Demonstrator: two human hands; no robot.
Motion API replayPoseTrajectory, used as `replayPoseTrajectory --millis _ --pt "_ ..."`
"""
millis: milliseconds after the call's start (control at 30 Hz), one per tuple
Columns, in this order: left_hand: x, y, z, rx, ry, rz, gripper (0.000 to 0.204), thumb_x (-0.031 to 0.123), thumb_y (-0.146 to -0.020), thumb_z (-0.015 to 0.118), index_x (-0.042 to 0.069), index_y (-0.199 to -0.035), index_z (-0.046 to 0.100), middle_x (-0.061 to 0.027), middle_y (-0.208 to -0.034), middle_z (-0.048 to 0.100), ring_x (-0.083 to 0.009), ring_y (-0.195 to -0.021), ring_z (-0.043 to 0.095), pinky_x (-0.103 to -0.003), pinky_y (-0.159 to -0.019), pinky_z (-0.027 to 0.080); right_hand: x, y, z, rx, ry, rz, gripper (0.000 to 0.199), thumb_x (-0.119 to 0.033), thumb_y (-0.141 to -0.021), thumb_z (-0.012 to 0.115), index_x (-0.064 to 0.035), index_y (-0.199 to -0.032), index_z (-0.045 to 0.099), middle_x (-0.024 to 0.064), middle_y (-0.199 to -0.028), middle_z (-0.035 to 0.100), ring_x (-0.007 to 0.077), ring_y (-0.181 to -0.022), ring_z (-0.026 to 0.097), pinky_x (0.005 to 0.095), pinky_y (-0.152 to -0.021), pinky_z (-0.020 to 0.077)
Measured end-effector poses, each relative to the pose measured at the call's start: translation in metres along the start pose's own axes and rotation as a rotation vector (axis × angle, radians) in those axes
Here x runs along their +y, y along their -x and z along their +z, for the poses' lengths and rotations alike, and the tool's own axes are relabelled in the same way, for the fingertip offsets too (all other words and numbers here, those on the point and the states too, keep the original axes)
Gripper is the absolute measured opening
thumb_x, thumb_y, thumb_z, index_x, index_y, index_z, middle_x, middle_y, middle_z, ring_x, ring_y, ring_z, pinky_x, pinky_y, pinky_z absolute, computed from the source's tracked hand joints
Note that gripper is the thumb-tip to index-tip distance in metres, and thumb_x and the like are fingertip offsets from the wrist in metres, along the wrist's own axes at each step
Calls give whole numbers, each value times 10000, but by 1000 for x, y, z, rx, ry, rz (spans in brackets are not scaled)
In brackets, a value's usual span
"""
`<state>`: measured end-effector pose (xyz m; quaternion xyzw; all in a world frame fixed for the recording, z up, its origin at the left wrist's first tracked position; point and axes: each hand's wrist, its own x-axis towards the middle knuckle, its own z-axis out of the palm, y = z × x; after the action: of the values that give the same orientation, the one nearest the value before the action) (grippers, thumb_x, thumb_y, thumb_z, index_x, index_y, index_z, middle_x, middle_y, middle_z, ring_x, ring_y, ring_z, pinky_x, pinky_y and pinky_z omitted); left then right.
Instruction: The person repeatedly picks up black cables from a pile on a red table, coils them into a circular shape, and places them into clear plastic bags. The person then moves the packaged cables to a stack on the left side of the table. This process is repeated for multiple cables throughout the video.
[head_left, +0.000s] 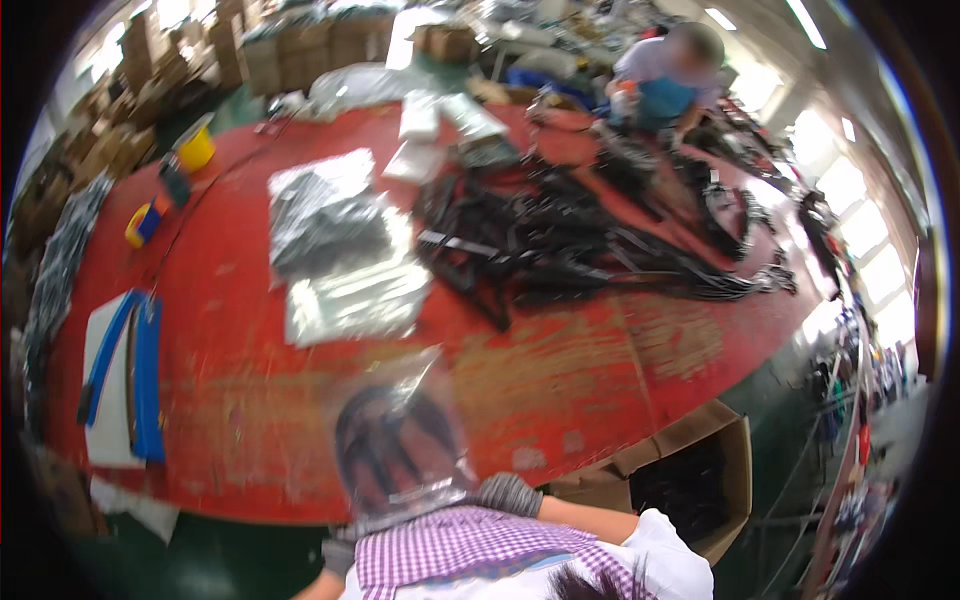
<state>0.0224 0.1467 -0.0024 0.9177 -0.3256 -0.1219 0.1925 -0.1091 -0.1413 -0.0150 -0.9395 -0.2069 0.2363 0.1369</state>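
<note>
In front of my body, at the near edge of the table, is a clear plastic bag [446, 400] with a dark, rounded bundle [392, 450] inside; blur hides what kind of thing it is. My right hand [512, 495], in a grey knitted glove, is closed at the bag's near right corner. Close to the near left corner is my left hand [338, 554], gloved too, its fingers mostly hidden beside the checked apron. Farther off lie stacked clear bags [350, 305] and dark packed bags [335, 225].
A heap of black straps or cords [560, 240] covers the right of the red table [230, 400]. Blue-and-white boards [120, 380], a tape roll [145, 222] and a yellow tub [196, 148] are leftward. An open carton [735, 470] stands near right; another person [665, 80] works at the far side.
</note>
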Motion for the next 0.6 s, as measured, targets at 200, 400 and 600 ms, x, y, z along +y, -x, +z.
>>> replayPoseTrajectory --millis 200,400,600 --pt "47 20 -106 -195 772 -200 214 158 -784 553 51 -953 630 -112 -918 660 -228 -866 628 -314 -757 479 -5 7 -73 464 -825 -193 349 -126 -811 603 -195 -1154 595 158 -835 639 190 -667 616 315 -624 494" --pt "7 44 -233 208 732 209 184 22 -770 502 43 -889 641 -12 -597 552 -81 -479 486 -220 -447 387 -51 14 -254 540 -1029 -215 417 46 -786 562 -64 -1188 559 -32 -781 623 9 -697 474 179 -621 414" --pt "-6 30 -300 144 1002 -361 186 33 -801 469 21 -946 586 -7 -531 488 -84 -455 485 -220 -406 390 -63 -48 -316 371 -808 -178 315 -15 -772 578 -60 -1081 622 -61 -572 483 11 -499 407 190 -463 351"
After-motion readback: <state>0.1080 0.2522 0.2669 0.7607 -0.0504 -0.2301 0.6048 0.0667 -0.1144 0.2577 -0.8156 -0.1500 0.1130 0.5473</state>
